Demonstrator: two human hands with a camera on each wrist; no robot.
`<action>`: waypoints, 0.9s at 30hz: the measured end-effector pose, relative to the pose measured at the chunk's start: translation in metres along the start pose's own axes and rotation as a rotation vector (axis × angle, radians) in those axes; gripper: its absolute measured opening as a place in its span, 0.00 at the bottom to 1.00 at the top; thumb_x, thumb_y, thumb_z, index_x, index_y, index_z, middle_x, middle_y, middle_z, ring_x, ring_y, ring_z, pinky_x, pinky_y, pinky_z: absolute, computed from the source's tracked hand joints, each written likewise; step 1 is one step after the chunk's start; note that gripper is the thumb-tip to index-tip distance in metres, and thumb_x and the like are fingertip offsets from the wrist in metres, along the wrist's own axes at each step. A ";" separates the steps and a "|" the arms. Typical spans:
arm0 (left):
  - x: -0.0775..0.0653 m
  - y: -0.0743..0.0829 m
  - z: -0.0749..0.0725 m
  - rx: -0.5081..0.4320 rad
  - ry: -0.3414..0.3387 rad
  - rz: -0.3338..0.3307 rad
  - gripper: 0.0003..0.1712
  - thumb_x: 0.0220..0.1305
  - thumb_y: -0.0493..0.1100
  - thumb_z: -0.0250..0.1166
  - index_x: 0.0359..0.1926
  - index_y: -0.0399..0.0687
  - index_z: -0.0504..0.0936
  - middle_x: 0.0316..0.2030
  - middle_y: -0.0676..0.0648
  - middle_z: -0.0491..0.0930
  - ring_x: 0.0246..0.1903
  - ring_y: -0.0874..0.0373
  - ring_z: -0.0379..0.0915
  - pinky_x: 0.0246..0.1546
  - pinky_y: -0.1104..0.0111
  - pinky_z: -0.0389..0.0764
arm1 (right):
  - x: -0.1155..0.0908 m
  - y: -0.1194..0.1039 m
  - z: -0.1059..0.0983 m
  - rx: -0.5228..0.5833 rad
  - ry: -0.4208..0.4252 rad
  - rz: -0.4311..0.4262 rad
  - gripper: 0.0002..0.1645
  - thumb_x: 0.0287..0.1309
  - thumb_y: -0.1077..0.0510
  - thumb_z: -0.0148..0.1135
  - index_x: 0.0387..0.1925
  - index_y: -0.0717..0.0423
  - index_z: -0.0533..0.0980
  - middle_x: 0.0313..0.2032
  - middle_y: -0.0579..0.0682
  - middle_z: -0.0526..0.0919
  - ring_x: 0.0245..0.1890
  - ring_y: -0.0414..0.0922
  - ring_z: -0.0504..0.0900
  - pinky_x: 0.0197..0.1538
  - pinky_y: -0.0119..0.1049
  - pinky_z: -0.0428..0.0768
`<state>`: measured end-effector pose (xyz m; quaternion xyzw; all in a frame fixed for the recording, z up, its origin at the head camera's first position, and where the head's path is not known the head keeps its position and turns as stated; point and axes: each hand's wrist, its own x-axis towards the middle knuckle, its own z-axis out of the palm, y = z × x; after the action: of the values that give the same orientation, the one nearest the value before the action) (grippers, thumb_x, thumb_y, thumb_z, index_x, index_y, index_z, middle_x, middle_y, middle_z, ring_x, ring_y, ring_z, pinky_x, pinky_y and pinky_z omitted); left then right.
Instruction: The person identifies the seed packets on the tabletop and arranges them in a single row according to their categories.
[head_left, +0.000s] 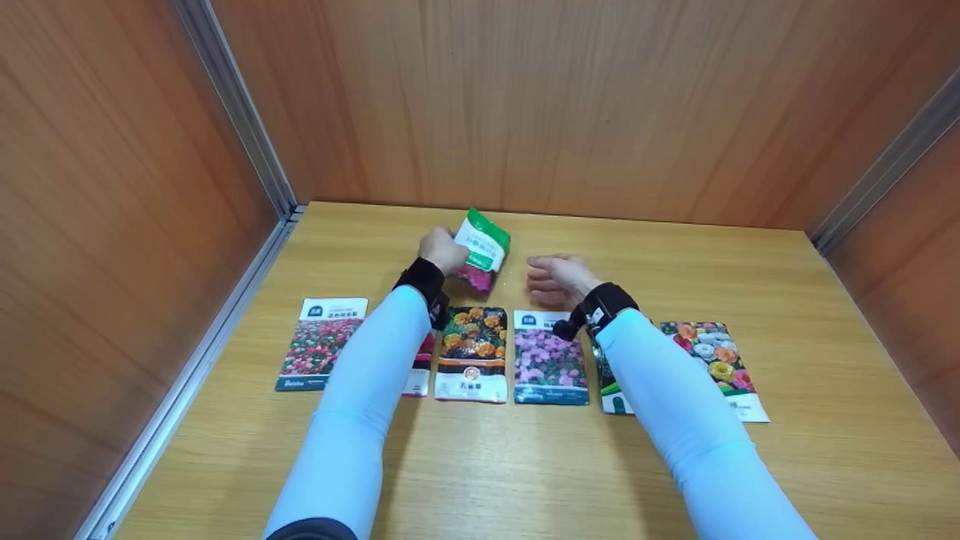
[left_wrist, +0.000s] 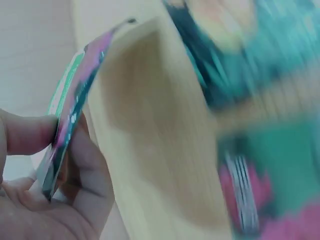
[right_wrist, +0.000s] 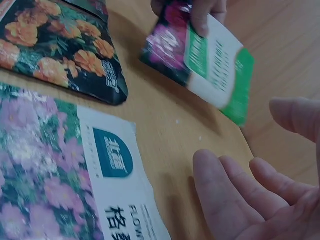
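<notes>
My left hand (head_left: 444,250) pinches a seed packet (head_left: 484,244) by its side edge, thumb on one face and fingers behind. The packet has a green top, a white band and pink flowers, and is held tilted above the table, as the right wrist view shows. To the right, my right hand (head_left: 561,277) hovers with nothing in it, its fingers (right_wrist: 225,192) apart from the thumb. Just below it lies a packet with light purple flowers (head_left: 551,364). An orange marigold packet (head_left: 471,352) lies nearer the left wrist.
In the same row lie a red-and-pink flower packet (head_left: 322,345) at the left and a mixed-colour flower packet (head_left: 720,364) at the right. My forearms partly cover two others. Wooden panels (head_left: 562,105) enclose the table (head_left: 487,465) at the back and sides.
</notes>
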<state>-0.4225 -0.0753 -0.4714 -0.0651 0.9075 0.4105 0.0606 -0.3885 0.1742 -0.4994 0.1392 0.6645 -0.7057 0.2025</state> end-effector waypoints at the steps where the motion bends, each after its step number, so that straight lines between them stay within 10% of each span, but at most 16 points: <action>1: -0.002 0.003 0.003 -0.027 -0.007 0.000 0.28 0.69 0.37 0.62 0.69 0.38 0.78 0.59 0.40 0.81 0.56 0.49 0.76 0.59 0.62 0.79 | 0.003 0.001 0.001 -0.008 0.000 -0.002 0.39 0.70 0.50 0.71 0.75 0.55 0.65 0.67 0.62 0.79 0.61 0.55 0.84 0.56 0.45 0.87; 18: -0.035 0.023 0.050 -0.426 -0.181 0.018 0.23 0.69 0.32 0.69 0.63 0.34 0.78 0.52 0.40 0.80 0.42 0.54 0.74 0.38 0.68 0.76 | -0.015 -0.006 0.013 0.044 0.016 -0.095 0.29 0.68 0.64 0.70 0.68 0.60 0.75 0.61 0.57 0.84 0.62 0.52 0.83 0.61 0.42 0.83; 27: -0.041 0.034 0.046 -0.612 -0.266 0.020 0.30 0.68 0.37 0.71 0.68 0.41 0.72 0.52 0.39 0.82 0.38 0.49 0.86 0.53 0.49 0.87 | -0.021 -0.020 -0.016 -0.067 0.005 -0.096 0.27 0.62 0.60 0.74 0.62 0.60 0.80 0.43 0.52 0.90 0.41 0.46 0.90 0.45 0.37 0.88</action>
<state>-0.3848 -0.0159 -0.4694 -0.0169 0.7269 0.6695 0.1521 -0.3802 0.1927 -0.4730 0.1019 0.6943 -0.6916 0.1712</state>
